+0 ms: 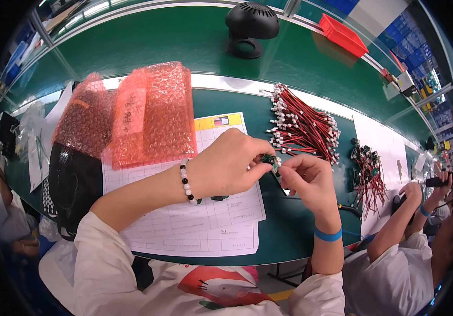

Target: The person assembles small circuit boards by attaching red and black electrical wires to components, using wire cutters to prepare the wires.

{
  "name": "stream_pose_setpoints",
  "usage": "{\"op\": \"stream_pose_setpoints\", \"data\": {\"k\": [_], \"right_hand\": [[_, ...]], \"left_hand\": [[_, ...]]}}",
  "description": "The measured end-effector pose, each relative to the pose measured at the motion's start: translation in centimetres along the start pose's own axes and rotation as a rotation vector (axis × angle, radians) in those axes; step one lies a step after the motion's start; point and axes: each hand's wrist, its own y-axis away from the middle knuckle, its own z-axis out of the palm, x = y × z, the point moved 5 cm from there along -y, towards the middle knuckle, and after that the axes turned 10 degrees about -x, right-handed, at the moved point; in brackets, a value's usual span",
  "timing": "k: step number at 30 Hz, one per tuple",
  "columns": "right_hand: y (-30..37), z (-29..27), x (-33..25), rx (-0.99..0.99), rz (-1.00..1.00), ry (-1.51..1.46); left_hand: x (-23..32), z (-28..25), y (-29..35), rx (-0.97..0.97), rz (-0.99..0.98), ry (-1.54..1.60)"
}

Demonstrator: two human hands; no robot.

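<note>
Over the papers' right edge, my left hand (229, 160) pinches a small green circuit board (270, 159) between thumb and fingertips. White connector parts show at the board's edge. My right hand (311, 179) meets it from the right, its thumb and fingers pressed together beside the board. What sits between those right fingertips is too small and too covered to make out. Beyond my hands lies a pile of red and black wire leads (305, 124) with white plugs. Part of a dark, flat item (281, 186) shows below the fingertips.
Printed sheets (195, 237) lie under my left forearm. Pink bubble-wrap bags (155, 116) and a black bag (74, 179) are at left. Wired boards (368, 166) are heaped at right, near another person's hand (411, 194). A black fan (250, 26) and red tray (343, 35) stand behind.
</note>
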Motion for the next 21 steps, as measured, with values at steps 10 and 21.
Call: {"op": "stream_pose_setpoints", "data": {"k": [10, 21], "right_hand": [[1.9, 2.5, -2.9, 0.243, -0.697, 1.125], [3.0, 4.3, -3.0, 0.13, -0.662, 1.415]], "left_hand": [[1.1, 0.5, 0.5, -0.013, 0.031, -0.216], [1.3, 1.3, 0.9, -0.131, 0.026, -0.198]]}}
